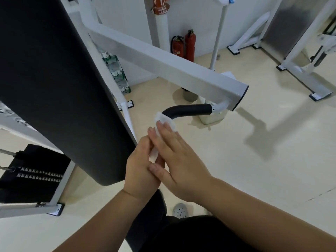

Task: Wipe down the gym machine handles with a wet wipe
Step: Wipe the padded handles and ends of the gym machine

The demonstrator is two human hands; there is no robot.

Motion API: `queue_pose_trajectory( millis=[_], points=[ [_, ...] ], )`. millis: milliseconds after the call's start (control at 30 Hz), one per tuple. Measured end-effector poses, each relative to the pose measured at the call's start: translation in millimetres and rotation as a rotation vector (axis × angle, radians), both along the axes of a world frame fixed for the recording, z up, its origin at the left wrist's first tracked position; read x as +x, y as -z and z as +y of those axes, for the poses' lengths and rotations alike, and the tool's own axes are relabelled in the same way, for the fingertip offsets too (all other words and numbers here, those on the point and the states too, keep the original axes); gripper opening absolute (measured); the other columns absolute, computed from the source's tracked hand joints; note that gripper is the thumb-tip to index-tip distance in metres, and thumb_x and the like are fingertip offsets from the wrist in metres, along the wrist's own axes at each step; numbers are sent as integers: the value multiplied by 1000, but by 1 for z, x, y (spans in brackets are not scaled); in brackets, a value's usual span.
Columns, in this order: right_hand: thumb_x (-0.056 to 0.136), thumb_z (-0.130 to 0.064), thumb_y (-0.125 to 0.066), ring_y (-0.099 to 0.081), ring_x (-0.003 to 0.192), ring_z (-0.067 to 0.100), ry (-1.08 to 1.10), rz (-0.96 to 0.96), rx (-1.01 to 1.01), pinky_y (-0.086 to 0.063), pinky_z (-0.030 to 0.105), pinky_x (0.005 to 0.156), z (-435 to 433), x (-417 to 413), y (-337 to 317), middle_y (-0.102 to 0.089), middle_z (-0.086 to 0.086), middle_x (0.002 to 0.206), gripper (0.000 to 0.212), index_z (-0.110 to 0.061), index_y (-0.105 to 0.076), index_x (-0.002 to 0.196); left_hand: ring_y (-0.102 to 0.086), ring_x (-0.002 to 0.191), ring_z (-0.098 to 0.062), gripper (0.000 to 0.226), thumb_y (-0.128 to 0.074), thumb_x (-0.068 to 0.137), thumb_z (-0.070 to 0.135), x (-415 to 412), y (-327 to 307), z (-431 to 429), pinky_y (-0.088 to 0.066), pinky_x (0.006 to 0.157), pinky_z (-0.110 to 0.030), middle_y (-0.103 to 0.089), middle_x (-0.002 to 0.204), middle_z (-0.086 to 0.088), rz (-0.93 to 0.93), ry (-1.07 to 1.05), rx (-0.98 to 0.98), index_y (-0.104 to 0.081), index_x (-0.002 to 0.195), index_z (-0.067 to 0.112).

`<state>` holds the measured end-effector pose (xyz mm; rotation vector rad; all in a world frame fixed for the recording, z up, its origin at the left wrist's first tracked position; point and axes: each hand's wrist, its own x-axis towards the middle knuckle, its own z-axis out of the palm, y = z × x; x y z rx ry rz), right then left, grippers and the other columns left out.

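Observation:
A black curved handle sticks out from the end of a white machine arm. A white wet wipe sits at the handle's bent lower end and trails down between my two hands. My right hand lies flat over the wipe, fingertips just below the handle's tip. My left hand presses against it from the left, fingers on the wipe's lower part. Both hands hold the wipe between them; whether the wipe touches the handle is unclear.
A large black pad of the machine fills the left. The weight stack sits lower left. Two red fire extinguishers stand by the far wall. Another white machine frame stands at right. My shoe is on the beige floor.

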<state>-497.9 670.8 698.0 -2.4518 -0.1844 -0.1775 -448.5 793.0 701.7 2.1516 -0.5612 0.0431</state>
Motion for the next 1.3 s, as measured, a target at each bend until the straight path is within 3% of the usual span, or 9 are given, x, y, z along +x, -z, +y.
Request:
queue_pose_trajectory(
  millis=[100, 200, 300, 367, 467, 767, 933, 1100, 1300],
  points=[
    [100, -58, -23, 2, 154, 13, 37, -30, -194, -11, 47, 124, -5, 12, 3, -12, 0, 167, 67, -31, -2, 158, -66, 91, -1, 20, -65, 94, 18, 3, -2, 1, -51, 77, -12, -65, 94, 23, -38, -29, -57, -58, 109, 30],
    [102, -58, -21, -6, 154, 14, 118, -56, -307, -11, 48, 124, -20, 22, 6, -19, 0, 166, 66, -23, -19, 157, -62, 113, -6, 25, -60, 96, 16, 15, 1, 0, -54, 94, -29, -67, 120, 7, -92, 25, -43, -65, 120, 15],
    [102, -51, -28, -29, 148, 23, 219, -84, -374, -21, 49, 121, -42, 38, 4, -38, 7, 157, 61, -15, -39, 150, -61, 118, -10, 29, -67, 91, 19, 24, 4, -5, -56, 92, -37, -65, 127, 2, -104, 10, -28, -68, 120, 13],
    [100, -44, -39, -51, 131, 31, 309, -84, -345, -33, 49, 115, -63, 54, 3, -58, 13, 139, 55, -7, -54, 137, -61, 116, -8, 31, -76, 84, 18, 29, 4, -9, -56, 91, -33, -65, 124, 6, -77, -17, -39, -71, 115, 16],
    [95, -41, -58, -56, 120, 30, 373, 15, -175, -41, 38, 103, -101, 63, -2, -65, 8, 128, 44, -10, -64, 126, -64, 104, -5, 33, -80, 80, 19, 32, 2, -10, -57, 85, -24, -65, 118, 11, 10, -32, -79, -72, 111, 21],
    [102, -37, -35, -52, 127, 28, -61, -83, -318, -42, 46, 104, -83, 78, 2, -52, 1, 147, 46, -30, -45, 146, -72, 82, -8, 29, -77, 83, 13, 19, 4, -2, -56, 75, -19, -73, 99, 6, 304, -117, -196, -70, 110, 21],
    [102, -34, -44, -41, 140, 29, -110, -143, -298, -30, 49, 117, -72, 66, 1, -49, 1, 150, 41, -25, -54, 141, -66, 76, -11, 19, -71, 88, 17, 14, 8, 2, -53, 68, -20, -70, 93, 7, 294, -140, -182, -69, 106, 23],
    [99, -19, -51, -19, 152, 20, -87, -65, -118, -35, 39, 117, -45, 7, 26, -24, 0, 164, 54, -15, -39, 151, -64, 84, -9, 16, -69, 89, 16, 8, 3, 7, -54, 73, -16, -66, 98, 6, 207, -179, -189, -67, 104, 21],
    [99, -36, -45, -37, 142, 3, 90, -11, 29, -40, 25, 110, -24, -55, 32, -36, -12, 158, 57, -18, -34, 152, -65, 87, -13, 22, -64, 93, 19, -1, 7, 12, -59, 76, -34, -67, 103, 4, 291, -134, -163, -65, 114, 24]
  ],
)
